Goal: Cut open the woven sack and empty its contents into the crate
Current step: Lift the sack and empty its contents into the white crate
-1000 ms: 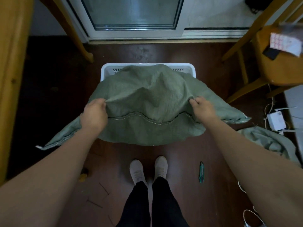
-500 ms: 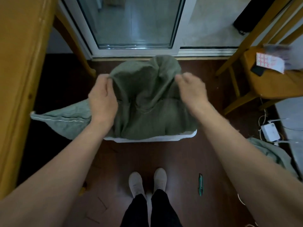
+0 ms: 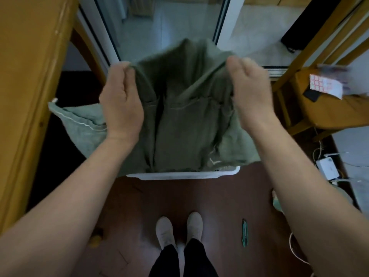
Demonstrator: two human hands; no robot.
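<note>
A grey-green woven sack (image 3: 183, 116) hangs upside down above the white crate (image 3: 183, 175), of which only the near rim shows. My left hand (image 3: 121, 100) grips the sack's upper left fold and my right hand (image 3: 249, 92) grips its upper right fold, both lifted to chest height. The sack's stitched end droops out to the left. Its lower edge reaches down into the crate. The crate's inside is hidden behind the sack.
A green utility knife (image 3: 244, 232) lies on the dark wooden floor right of my feet (image 3: 179, 228). A wooden chair (image 3: 323, 100) with papers stands at right, a wooden post (image 3: 30, 96) at left, a glass sliding door behind. A white box (image 3: 327, 168) with cables and another sack piece lie at right.
Both hands have lifted the sack from low over the crate up and away from me. The sack now hangs long and narrow, and the crate's near rim has come into sight.
</note>
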